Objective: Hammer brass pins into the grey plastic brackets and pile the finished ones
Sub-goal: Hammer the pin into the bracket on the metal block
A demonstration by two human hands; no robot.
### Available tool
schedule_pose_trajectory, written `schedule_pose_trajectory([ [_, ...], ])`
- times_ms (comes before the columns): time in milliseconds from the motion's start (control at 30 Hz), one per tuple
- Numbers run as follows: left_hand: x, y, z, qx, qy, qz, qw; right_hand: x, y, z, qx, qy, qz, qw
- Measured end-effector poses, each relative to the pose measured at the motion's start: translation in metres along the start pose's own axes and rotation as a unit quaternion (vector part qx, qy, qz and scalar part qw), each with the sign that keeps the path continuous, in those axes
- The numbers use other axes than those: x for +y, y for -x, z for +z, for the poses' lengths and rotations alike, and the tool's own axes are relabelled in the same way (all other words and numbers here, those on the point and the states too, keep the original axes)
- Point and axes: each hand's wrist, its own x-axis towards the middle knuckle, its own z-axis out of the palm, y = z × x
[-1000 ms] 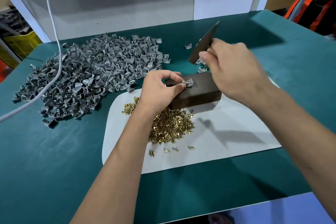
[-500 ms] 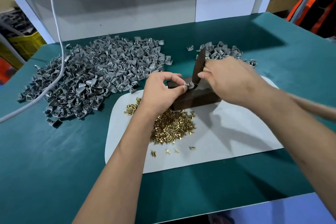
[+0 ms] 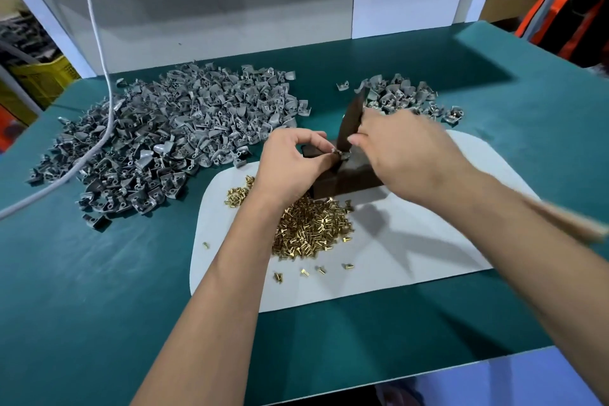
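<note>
Grey plastic made the small bracket that the left hand pinched between thumb and fingertip, holding it on top of the dark block right under both hands. The right hand had its fingers curled round a dark flat striking tool, and the tool's low end was right at the bracket. A heap of brass pins lay on the white mat, just below the left wrist. A big pile of grey brackets sat off beyond the left hand, and a small pile sat just behind the right hand on the green table
</note>
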Motion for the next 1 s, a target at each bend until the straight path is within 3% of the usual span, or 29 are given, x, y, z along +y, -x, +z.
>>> schedule_pose_trajectory([
  [100, 0.001, 0.001, 0.003, 0.000, -0.001, -0.002, 1.000, 0.003, -0.002, -0.006, -0.063, 0.034, 0.001, 0.997],
  [233, 0.003, 0.000, 0.002, 0.005, -0.006, 0.003, 1.000, 0.003, -0.007, -0.012, 0.039, 0.017, 0.014, 0.999],
  [333, 0.001, 0.001, 0.001, 0.005, 0.002, 0.001, 1.000, -0.001, -0.005, 0.003, -0.051, 0.019, -0.001, 0.999],
  [400, 0.002, 0.003, 0.001, 0.001, 0.001, -0.003, 1.000, 0.003, -0.008, -0.005, -0.065, 0.043, -0.002, 0.997],
  [533, 0.004, 0.001, 0.000, 0.003, -0.012, 0.001, 1.000, 0.005, -0.008, -0.009, 0.053, 0.019, -0.001, 0.998],
  [667, 0.002, 0.003, 0.002, -0.001, -0.009, -0.005, 1.000, 0.006, -0.001, 0.004, -0.052, 0.029, -0.001, 0.998],
  [767, 0.002, 0.003, 0.001, 0.003, -0.007, -0.011, 1.000, 0.013, -0.005, -0.005, -0.030, 0.055, -0.010, 0.998],
  [900, 0.005, 0.003, 0.001, 0.002, -0.005, -0.009, 1.000, 0.039, -0.002, -0.003, 0.023, -0.011, 0.060, 0.998],
  [1000, 0.006, 0.004, 0.002, 0.003, 0.015, -0.018, 1.000, 0.070, -0.001, 0.000, -0.036, -0.055, 0.111, 0.992],
])
